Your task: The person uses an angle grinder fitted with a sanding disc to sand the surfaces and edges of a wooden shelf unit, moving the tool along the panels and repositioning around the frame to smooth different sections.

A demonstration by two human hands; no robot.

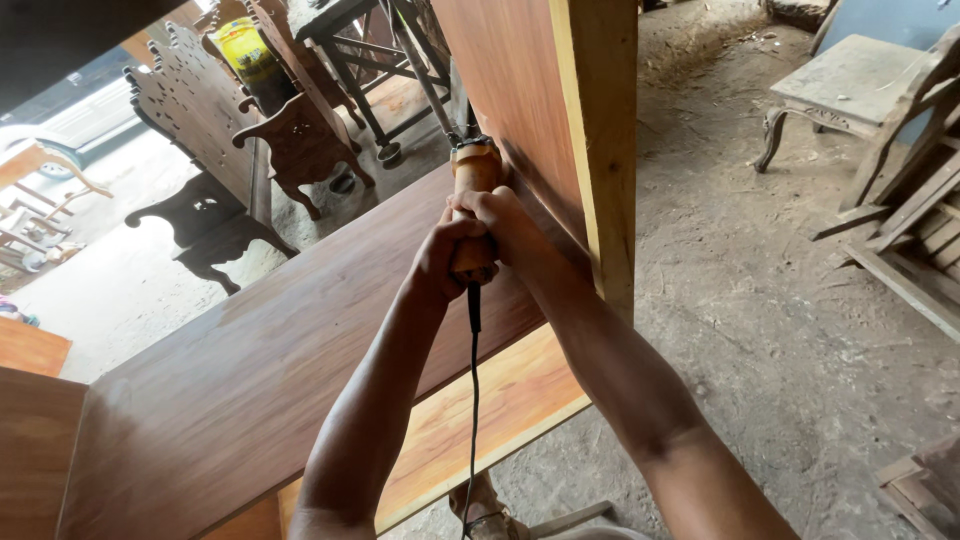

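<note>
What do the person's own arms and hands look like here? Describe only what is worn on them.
Both arms are bare along all that shows: no sleeves, no gloves. The left hand and the right hand show no rings, and neither wrist shows a watch or band. No markings can be made out on either forearm. The upper arms lie outside the picture, so whether a short sleeve starts higher up cannot be told.
</note>
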